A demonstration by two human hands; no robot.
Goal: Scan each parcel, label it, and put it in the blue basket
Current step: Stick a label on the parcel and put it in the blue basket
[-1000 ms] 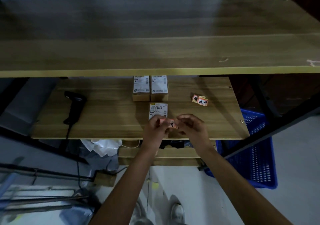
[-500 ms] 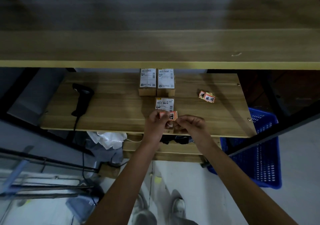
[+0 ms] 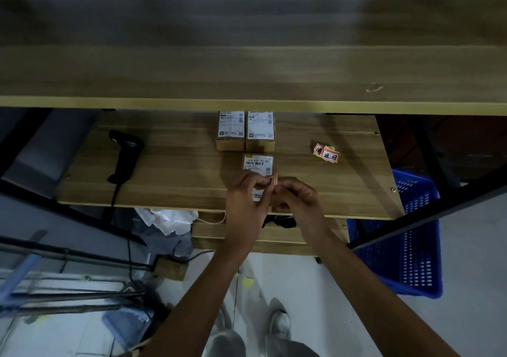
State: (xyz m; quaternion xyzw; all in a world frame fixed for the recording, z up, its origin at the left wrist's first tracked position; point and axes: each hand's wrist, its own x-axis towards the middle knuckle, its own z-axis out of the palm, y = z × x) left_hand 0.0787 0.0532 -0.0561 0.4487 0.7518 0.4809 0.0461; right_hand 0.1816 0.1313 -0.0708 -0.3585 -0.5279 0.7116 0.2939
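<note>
A small cardboard parcel (image 3: 258, 164) with a white shipping label lies near the front of the lower wooden shelf (image 3: 178, 173). Just above its near end, my left hand (image 3: 247, 200) and my right hand (image 3: 297, 197) pinch a small orange sticker (image 3: 273, 179) between their fingertips. Both hands hide the parcel's near half. Two more labelled parcels (image 3: 231, 131) (image 3: 260, 130) stand side by side at the back. A little pile of orange stickers (image 3: 326, 153) lies to the right. The blue basket (image 3: 411, 233) sits on the floor at the right, below the shelf.
A black handheld scanner (image 3: 124, 153) lies on the shelf's left part, its cable hanging over the front edge. A wide upper shelf (image 3: 247, 76) overhangs the back. White crumpled plastic (image 3: 167, 219) and metal bars sit below at left.
The sticker between my fingers has turned more edge-on, and both hands stay over the near parcel. The view has tilted down slightly.
</note>
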